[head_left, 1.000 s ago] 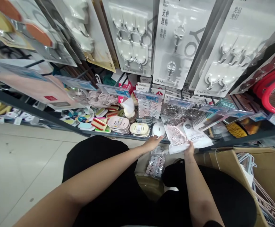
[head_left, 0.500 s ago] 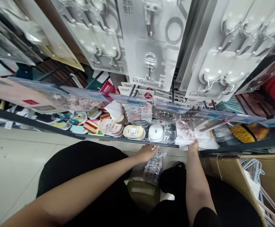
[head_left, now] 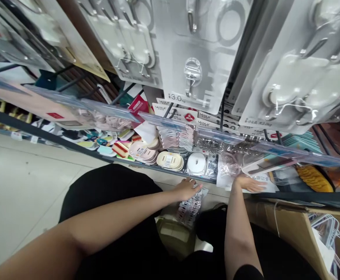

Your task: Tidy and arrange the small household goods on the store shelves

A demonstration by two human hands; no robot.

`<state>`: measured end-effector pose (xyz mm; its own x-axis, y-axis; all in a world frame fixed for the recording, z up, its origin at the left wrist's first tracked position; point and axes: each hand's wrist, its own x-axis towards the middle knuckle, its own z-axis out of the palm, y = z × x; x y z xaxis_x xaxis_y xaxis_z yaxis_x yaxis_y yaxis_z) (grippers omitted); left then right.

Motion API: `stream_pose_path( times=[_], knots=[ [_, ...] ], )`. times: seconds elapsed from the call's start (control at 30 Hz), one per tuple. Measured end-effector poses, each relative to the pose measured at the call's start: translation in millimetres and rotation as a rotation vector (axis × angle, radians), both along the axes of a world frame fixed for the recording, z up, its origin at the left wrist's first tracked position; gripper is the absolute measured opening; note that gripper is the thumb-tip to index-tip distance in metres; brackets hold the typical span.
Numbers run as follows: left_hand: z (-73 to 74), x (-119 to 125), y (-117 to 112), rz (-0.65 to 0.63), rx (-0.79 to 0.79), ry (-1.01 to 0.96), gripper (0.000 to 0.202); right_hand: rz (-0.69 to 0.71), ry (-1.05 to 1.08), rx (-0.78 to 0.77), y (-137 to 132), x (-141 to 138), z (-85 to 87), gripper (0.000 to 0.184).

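My left hand (head_left: 188,189) is just in front of the lowest shelf's edge, closed at the top of clear plastic packets (head_left: 189,211) of small pale pink and white pieces. Its fingers are partly hidden. On the shelf, my right hand (head_left: 250,183) lies open, fingers stretched to the right, over a white printed package (head_left: 263,177). Just left of it is a clear packet (head_left: 228,168) with pinkish contents. Further left are a round white item (head_left: 196,163) and a stack of cream oval pieces (head_left: 170,161).
Carded adhesive hooks (head_left: 193,74) hang close above my hands, over clear price strips (head_left: 164,121). A cardboard box (head_left: 292,225) of hangers (head_left: 327,225) stands at the right. An olive container (head_left: 175,235) is between my legs. Yellow items (head_left: 316,179) lie at the shelf's right.
My right hand has let go of the pinkish packet's edge and shifted right, spreading flat over the white package. My left hand stays at the packets. The view has moved slightly.
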<state>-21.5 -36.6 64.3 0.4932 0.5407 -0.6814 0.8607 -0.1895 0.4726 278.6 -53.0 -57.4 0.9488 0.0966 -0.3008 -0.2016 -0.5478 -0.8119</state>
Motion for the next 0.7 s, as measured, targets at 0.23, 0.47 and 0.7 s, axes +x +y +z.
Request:
stream_pose_path(
  times=[0.23,0.47,0.7],
  knots=[
    [12.7,-2.6,-8.2,-0.03,0.027,-0.006,0.073,0.682,-0.659,-0.462,59.3,-64.8,-32.0,0.083],
    [16.7,-6.7,-8.8,-0.051,0.06,-0.014,0.068,0.78,-0.385,-0.613,98.6,6.2,-44.2,0.076],
    [17.8,-13.5,0.5,-0.039,0.118,-0.024,0.066,0.625,-0.297,-0.59,116.6,15.4,-39.9,0.085]
  ],
)
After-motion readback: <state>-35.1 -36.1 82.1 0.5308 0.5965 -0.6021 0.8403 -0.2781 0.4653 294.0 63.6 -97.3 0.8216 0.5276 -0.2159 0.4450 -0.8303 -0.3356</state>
